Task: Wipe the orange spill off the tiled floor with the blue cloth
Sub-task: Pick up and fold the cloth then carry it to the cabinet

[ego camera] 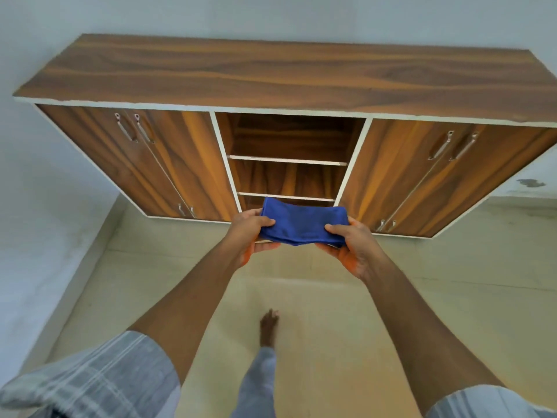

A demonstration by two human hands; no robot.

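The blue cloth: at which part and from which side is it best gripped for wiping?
Probably by its two short ends, one from each side. The blue cloth is a folded, horizontal band, held that way by the left hand and right hand, thumbs on top.

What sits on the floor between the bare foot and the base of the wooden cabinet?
Head view: only bare tiled floor lies between the foot and the cabinet; no orange spill visible there. The blue cloth is held above that stretch.
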